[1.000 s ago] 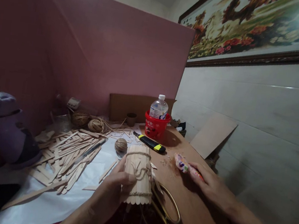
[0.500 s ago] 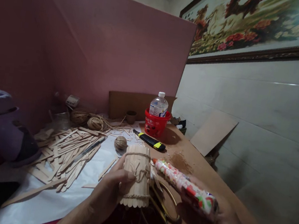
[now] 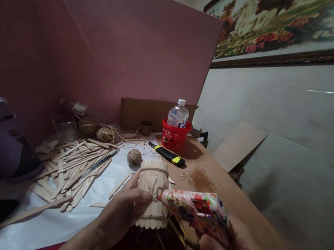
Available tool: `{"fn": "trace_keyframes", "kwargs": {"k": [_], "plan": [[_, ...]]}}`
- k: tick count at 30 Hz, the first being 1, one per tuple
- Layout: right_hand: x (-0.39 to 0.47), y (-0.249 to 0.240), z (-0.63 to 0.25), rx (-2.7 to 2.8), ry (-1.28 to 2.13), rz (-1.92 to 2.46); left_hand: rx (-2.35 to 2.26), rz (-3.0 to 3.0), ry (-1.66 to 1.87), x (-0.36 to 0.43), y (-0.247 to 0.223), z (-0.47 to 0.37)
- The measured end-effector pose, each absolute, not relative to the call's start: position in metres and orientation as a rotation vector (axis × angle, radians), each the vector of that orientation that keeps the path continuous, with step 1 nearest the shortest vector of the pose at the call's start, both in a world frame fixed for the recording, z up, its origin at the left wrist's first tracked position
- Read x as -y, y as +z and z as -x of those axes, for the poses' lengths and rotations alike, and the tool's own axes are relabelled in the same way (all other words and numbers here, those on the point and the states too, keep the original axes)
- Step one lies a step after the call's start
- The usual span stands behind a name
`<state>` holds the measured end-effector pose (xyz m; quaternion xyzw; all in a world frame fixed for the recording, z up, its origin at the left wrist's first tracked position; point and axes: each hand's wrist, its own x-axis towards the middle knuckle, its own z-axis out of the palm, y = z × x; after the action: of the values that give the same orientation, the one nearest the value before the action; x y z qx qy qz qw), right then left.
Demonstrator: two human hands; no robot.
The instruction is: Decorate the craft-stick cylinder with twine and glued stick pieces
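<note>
While left fingers (image 3: 137, 196) grip the ribbed wooden cylinder (image 3: 147, 210) | right fingers (image 3: 210, 247) clasp the glossy floral tool (image 3: 194, 206)

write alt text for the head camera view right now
A left hand steadies a small craft-stick cylinder bound with twine while the right hand points a floral glue gun at it. Loose craft sticks and a utility knife lie beyond.

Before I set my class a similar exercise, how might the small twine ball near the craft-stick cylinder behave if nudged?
The twine ball would probably roll, being round on a flat-looking white sheet. Its wound strands suggest it is light and slightly squashy. The matte, fibrous surface should make slipping unlikely.
</note>
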<state>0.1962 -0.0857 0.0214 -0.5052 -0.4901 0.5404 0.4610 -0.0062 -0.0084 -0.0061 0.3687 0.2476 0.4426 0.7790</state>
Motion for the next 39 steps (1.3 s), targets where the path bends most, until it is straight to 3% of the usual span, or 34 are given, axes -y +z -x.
{"fn": "trace_keyframes", "kwargs": {"k": [20,26,39], "plan": [[0.074,0.004,-0.207,1.231,1.217,1.232,-0.562,-0.792,0.983,0.008,-0.011,0.005],[0.070,0.009,-0.218,1.496,1.326,1.260,-0.513,-0.793,1.007,0.008,-0.009,0.004],[0.074,0.005,-0.222,1.405,1.438,1.359,-0.496,-0.844,0.964,0.008,-0.012,0.002]]}}
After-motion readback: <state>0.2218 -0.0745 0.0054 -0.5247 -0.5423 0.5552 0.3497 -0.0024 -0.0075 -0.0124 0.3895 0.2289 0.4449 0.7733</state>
